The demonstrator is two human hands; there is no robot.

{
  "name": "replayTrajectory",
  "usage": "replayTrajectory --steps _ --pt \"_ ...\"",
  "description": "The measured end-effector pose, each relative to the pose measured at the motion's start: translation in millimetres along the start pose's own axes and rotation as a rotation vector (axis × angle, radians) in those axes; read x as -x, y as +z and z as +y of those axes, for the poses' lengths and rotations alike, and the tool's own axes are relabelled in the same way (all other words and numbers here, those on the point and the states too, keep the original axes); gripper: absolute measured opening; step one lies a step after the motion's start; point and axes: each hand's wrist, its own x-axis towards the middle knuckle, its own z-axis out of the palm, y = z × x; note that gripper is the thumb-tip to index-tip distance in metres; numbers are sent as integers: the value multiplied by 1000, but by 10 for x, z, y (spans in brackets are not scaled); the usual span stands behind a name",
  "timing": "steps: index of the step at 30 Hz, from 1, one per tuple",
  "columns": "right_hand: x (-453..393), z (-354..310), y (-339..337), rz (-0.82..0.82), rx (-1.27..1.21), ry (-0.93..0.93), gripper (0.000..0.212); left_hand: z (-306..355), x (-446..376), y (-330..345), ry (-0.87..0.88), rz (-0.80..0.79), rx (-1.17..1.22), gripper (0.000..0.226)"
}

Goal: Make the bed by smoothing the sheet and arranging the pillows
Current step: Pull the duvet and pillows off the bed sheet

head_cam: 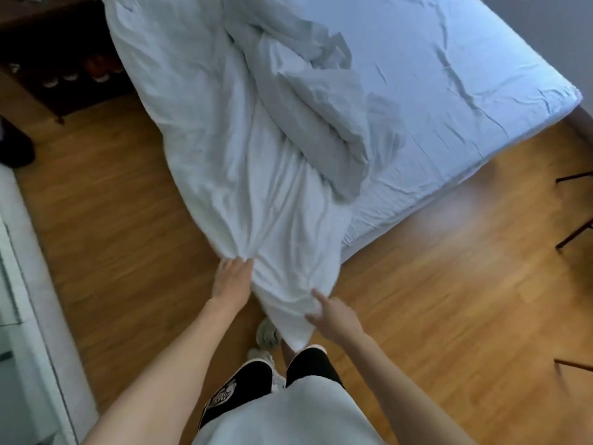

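While fingers of our left hand (232, 277) clench the one sheet (224, 155), we cannot tell whether our right hand (333, 316) grasps it (blurred); one bed (449, 75) is cut off far.

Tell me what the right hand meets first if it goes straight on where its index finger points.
The loose white sheet: the right hand points up-left into its hanging end, seemingly at or touching the cloth, though depth is unclear.

My left fingers (235, 263) hide in the sheet (244, 175). The bed (449, 91) runs off the top. The shoes (64, 77) are blurry.
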Motion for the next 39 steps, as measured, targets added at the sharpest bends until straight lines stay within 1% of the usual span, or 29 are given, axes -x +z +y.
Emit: replayTrajectory --steps 1,2,3,6,10,13,16,18,21,24,27,32,36,39 --pt "9 20 101 -120 47 7 52 -26 110 65 -44 -57 -77 44" --pt "23 56 178 -182 68 11 49 -20 209 130 -71 -90 -124 44" --pt "59 81 211 -188 63 6 49 0 290 193 -80 -89 -143 43" --pt "131 221 139 -101 57 -40 53 164 418 352 -67 -71 -136 41" --pt "26 628 -192 -96 119 -68 50 637 375 427 -52 -66 -67 27" --pt "-105 924 -553 -60 127 -74 46 1088 177 401 -50 -114 -23 33" --pt "-283 1412 -1081 -37 129 -105 48 1745 -186 320 -66 -100 22 37" --pt "-372 1611 -1335 -26 149 -114 47 2019 -353 236 -85 -105 57 39" --pt "-507 2015 -1789 -46 169 -108 44 2552 -628 87 -137 -123 137 39" --pt "-696 2265 -2189 -47 192 -107 42 2915 -877 -98 -174 -108 186 38" --pt "-913 2352 -2524 -47 210 -134 42 3037 -1147 -247 -209 -102 206 39" --pt "-1411 2248 -3034 -18 258 -197 51 2952 -1801 -505 -273 -107 229 41" --pt "-1944 2035 -3448 1 317 -241 45 2766 -2606 -701 -358 -62 303 41" --pt "-2420 1854 -3773 -18 365 -252 42 2613 -3326 -876 -456 -38 432 40"
